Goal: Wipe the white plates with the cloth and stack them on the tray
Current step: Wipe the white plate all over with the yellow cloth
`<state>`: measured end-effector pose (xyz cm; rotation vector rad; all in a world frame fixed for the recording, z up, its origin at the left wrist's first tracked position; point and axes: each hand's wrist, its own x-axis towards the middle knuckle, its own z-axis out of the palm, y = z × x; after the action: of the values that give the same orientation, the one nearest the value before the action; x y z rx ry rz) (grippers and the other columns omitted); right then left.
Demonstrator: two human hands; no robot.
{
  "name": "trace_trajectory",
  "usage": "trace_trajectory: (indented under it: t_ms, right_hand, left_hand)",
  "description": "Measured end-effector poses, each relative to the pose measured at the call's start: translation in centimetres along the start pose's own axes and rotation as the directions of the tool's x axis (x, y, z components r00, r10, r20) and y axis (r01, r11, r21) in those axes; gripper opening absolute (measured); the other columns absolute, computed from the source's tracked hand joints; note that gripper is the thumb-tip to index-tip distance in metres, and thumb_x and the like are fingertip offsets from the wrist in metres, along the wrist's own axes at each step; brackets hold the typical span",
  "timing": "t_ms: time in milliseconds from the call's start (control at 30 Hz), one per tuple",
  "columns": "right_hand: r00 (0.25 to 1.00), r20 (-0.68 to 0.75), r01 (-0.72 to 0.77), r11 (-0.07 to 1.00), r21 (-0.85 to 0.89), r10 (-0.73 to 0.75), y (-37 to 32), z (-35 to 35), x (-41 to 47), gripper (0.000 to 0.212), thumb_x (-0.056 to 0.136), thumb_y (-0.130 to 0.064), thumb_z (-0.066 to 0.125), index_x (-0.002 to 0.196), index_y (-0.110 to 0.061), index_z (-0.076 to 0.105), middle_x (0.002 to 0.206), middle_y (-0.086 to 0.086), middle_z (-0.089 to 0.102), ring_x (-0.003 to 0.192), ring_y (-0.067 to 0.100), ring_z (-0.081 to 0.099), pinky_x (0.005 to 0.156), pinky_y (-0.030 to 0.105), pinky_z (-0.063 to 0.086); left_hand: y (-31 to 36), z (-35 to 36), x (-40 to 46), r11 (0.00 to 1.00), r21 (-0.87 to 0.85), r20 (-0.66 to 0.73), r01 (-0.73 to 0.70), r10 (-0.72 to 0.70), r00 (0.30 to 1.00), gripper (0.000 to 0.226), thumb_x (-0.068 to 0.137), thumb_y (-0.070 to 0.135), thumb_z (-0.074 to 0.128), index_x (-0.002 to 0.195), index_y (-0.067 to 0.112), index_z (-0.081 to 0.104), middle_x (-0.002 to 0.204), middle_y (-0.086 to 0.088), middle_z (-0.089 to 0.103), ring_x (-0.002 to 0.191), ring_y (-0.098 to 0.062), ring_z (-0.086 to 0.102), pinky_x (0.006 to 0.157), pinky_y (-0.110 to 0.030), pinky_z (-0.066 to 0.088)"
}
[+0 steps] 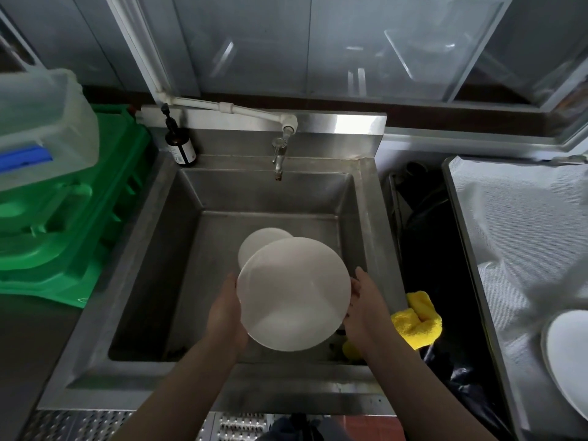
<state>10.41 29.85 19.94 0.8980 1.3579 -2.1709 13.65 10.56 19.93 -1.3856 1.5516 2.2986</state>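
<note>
We are lifting one white plate over the sink.
Left hand and right hand are holding its rim; another plate is waiting below, one plate on the tray, yellow cloth untouched.

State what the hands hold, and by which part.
Both hands hold one white plate over the sink: left hand at its left rim, right hand at its right rim.

I hold a round white plate over the steel sink, tilted, underside toward me. A second white plate lies in the basin at its eleven o'clock, partly hidden behind it. My yellow cloth, crumpled, sits at three o'clock. Another white plate rests on the tray farther toward three o'clock.
</note>
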Motion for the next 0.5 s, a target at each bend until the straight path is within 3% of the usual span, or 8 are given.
trace_trajectory:
  t_ms: [133, 233, 300, 400, 500]
  right_hand:
    - [0.999, 0.006, -0.051, 0.999, 0.015, 0.051, -0.4, -0.1, 0.0, 0.039, 0.102, -0.048, 0.037, 0.096, -0.017, 0.059, 0.097, 0.004, 0.067, 0.09, 0.021, 0.062, 0.076, 0.036, 0.049]
    - [0.993, -0.004, -0.118, 0.993, 0.029, 0.118, -0.3, -0.4, 0.6, 0.049, 0.1, -0.054, 0.039, 0.121, -0.013, 0.056, 0.112, 0.009, 0.067, 0.104, 0.025, 0.062, 0.081, 0.037, 0.05]
    - [0.984, 0.01, -0.176, 0.983, 0.055, 0.175, -0.4, -0.5, 0.6, 0.059, 0.096, -0.057, 0.044, 0.132, -0.011, 0.054, 0.118, 0.011, 0.068, 0.109, 0.027, 0.063, 0.08, 0.037, 0.053]
    - [0.978, 0.051, -0.204, 0.979, 0.03, 0.202, -0.7, -0.5, 0.0, 0.046, 0.098, -0.05, 0.047, 0.11, -0.007, 0.06, 0.106, 0.012, 0.069, 0.1, 0.026, 0.064, 0.086, 0.038, 0.052]
    - [0.953, 0.071, -0.298, 0.954, 0.02, 0.296, -0.9, -0.7, 0.0, 0.056, 0.096, -0.05, 0.049, 0.113, 0.001, 0.063, 0.107, 0.018, 0.071, 0.107, 0.03, 0.063, 0.095, 0.039, 0.047]
  left_hand:
    - [0.2, 0.2, -0.3, 0.999, 0.008, -0.043, -0.047, 0.047, 0.998, 0.034, 0.1, 0.046, 0.049, 0.092, 0.019, 0.067, 0.095, -0.009, 0.07, 0.086, -0.03, 0.066, 0.069, -0.037, 0.052]
    - [0.6, 0.5, -0.8, 0.992, 0.035, -0.041, -0.12, 0.121, 0.992, 0.039, 0.102, 0.047, 0.046, 0.08, 0.02, 0.062, 0.089, -0.007, 0.065, 0.083, -0.027, 0.062, 0.066, -0.033, 0.046]
    - [0.8, 0.4, -1.0, 0.975, 0.066, -0.01, -0.214, 0.215, 0.977, 0.048, 0.102, 0.047, 0.043, 0.069, 0.019, 0.065, 0.09, -0.005, 0.07, 0.09, -0.028, 0.062, 0.075, -0.037, 0.046]
    - [0.9, 0.0, -1.1, 0.937, 0.08, 0.124, -0.339, 0.328, 0.936, 0.06, 0.105, 0.042, 0.038, 0.056, 0.017, 0.063, 0.103, 0.0, 0.077, 0.105, -0.021, 0.067, 0.103, -0.047, 0.042]
    - [0.7, -0.5, -0.7, 0.9, 0.034, 0.251, -0.434, 0.412, 0.876, 0.058, 0.102, 0.044, 0.044, 0.058, 0.014, 0.067, 0.108, -0.009, 0.075, 0.114, -0.02, 0.065, 0.108, -0.051, 0.038]
